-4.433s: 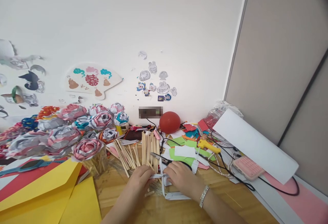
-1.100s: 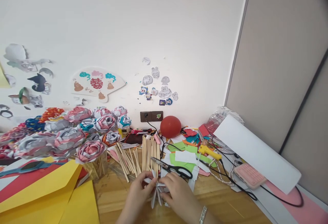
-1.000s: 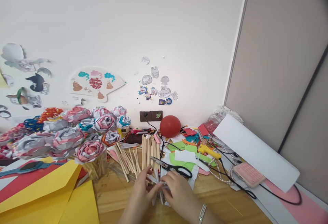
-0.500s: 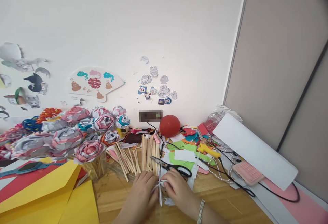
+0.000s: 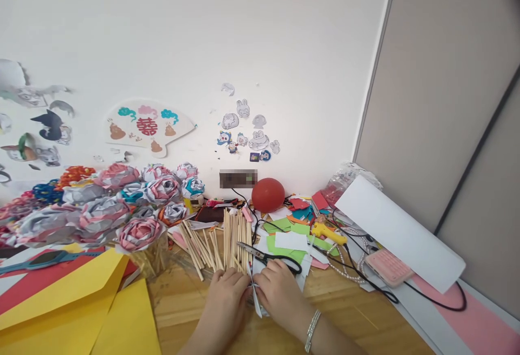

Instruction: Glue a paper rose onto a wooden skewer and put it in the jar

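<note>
Between my two hands is a small piece of folded white paper [image 5: 257, 302] with narrow points sticking out up and down. My left hand [image 5: 228, 298] pinches its left side, fingers curled. Curled round its right side is my right hand [image 5: 280, 293], with a silvery bracelet on the wrist. Black-handled scissors [image 5: 266, 258] lie just beyond my right hand, blades pointing left. Several thin wooden sticks [image 5: 238, 236] lie in a bundle behind the paper, with more loose sticks [image 5: 193, 247] to their left. My fingers hide much of the paper.
Paper flowers [image 5: 140, 232] crowd the left, behind yellow paper sheets [image 5: 125, 317]. A red balloon [image 5: 268, 195] rests against the wall. Green paper scraps [image 5: 288, 244], a yellow glue gun [image 5: 329, 232], a bead string, cables and a pink keypad-like device [image 5: 389, 267] lie to the right.
The white paper has turned slightly between my hands, its lower point now slanting right. My right hand has closed in toward the left hand. The whole view has shifted a little.
</note>
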Tool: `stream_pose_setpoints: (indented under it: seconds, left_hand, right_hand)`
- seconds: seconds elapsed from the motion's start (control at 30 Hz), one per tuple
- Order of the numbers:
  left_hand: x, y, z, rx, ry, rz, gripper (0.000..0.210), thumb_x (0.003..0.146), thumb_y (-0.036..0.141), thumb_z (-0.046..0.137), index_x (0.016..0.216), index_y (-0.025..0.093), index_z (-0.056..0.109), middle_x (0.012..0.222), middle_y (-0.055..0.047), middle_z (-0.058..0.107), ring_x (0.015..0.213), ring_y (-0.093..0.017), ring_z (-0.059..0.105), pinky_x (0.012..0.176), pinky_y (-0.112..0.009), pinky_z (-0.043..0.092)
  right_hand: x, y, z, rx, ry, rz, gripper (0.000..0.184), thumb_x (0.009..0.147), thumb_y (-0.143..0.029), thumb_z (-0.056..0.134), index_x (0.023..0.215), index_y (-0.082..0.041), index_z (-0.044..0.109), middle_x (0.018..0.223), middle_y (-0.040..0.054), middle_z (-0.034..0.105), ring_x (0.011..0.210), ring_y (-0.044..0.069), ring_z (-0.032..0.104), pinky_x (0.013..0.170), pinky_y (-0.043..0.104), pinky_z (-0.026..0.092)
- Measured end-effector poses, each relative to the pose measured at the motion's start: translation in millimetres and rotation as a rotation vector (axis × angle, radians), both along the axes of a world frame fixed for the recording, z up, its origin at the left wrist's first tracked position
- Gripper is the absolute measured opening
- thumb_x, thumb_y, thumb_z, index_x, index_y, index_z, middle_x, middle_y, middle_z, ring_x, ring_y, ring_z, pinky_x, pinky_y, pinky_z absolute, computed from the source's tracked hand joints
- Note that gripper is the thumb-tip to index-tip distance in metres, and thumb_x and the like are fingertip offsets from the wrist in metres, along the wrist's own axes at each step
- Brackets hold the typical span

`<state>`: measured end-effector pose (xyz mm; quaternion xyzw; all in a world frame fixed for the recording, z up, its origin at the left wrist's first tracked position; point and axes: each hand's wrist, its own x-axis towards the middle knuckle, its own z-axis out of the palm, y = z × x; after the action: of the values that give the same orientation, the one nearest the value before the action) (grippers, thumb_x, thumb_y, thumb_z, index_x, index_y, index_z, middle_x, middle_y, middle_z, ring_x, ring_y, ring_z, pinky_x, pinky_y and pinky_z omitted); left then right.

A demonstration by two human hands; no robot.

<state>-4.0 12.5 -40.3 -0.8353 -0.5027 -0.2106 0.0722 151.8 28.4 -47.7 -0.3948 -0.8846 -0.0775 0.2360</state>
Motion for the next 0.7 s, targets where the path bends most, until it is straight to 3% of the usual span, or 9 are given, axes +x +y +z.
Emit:
stream_pose_setpoints:
  seconds: [0.27, 0.43, 0.6, 0.7]
  left_hand:
    - [1, -4, 4.2, 0.039, 0.032, -0.093, 0.025, 0.081, 0.006, 0.039, 0.063, 0.018, 0.052, 0.067, -0.002, 0.06, 0.068, -0.018, 0.052, 0.063, -0.031, 0.032]
    - [-3, -1, 1.6, 0.084, -0.02, -0.025, 0.024, 0.084, 0.014, 0.04, 0.065, 0.019, 0.053, 0.066, -0.003, 0.06, 0.065, -0.02, 0.053, 0.063, -0.032, 0.036]
    - [-17, 11, -3.5, -0.066, -0.243, 0.005, 0.019, 0.083, 0.032, 0.048, 0.091, 0.02, 0.059, 0.088, -0.007, 0.063, 0.081, -0.022, 0.058, 0.073, -0.033, 0.044]
    - [-22, 15, -4.4, -0.179, -0.385, 0.0, 0.019, 0.081, 0.032, 0.05, 0.094, 0.021, 0.059, 0.087, -0.006, 0.063, 0.082, -0.021, 0.059, 0.074, -0.033, 0.046]
  right_hand:
    - [-2, -3, -7.6, -0.005, 0.044, 0.039, 0.017, 0.077, -0.006, 0.043, 0.069, -0.017, 0.053, 0.068, 0.0041, 0.055, 0.069, 0.018, 0.044, 0.066, 0.029, 0.034]
    - [-5, -5, -7.8, -0.056, 0.143, -0.038, 0.018, 0.084, -0.009, 0.039, 0.075, -0.017, 0.053, 0.073, 0.0039, 0.055, 0.073, 0.018, 0.046, 0.065, 0.028, 0.035]
    - [3, -2, 2.3, -0.124, 0.171, -0.016, 0.01, 0.084, -0.016, 0.048, 0.089, -0.019, 0.056, 0.085, 0.0034, 0.057, 0.082, 0.02, 0.047, 0.07, 0.03, 0.038]
    - [10, 0, 6.4, -0.207, 0.303, 0.025, 0.022, 0.08, -0.021, 0.055, 0.102, -0.019, 0.054, 0.096, 0.0046, 0.057, 0.091, 0.021, 0.048, 0.079, 0.032, 0.039]
